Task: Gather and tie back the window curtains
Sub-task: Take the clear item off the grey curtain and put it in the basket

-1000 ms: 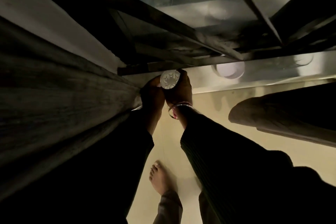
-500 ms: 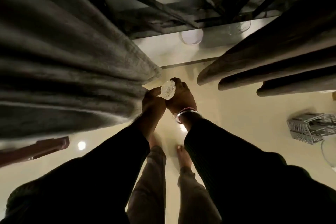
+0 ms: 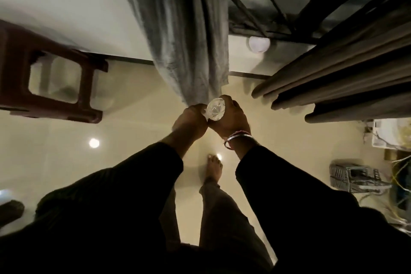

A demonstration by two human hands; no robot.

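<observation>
A grey curtain (image 3: pixel 184 35) hangs from the top of the head view down to my hands, bunched narrow at its lower end. My left hand (image 3: pixel 190 121) grips that gathered end. My right hand (image 3: pixel 231 119), with bangles on the wrist, holds a clear crystal-like tieback knob (image 3: pixel 215 109) against the bunch. Both hands touch each other at the middle of the view. A second curtain (image 3: pixel 347 78) in darker folds hangs at the right, apart from my hands.
A dark red plastic stool (image 3: pixel 55 73) stands on the glossy cream floor at the left. The barred window (image 3: pixel 278 0) is at the top right. A grey wire basket (image 3: pixel 353 177) and loose cables lie at the right edge. My bare foot (image 3: pixel 213 168) is below my hands.
The view has swung left and down: the grey curtain now hangs as a narrow bunch in the centre, and the stool has come into sight. My hands keep the same hold.
</observation>
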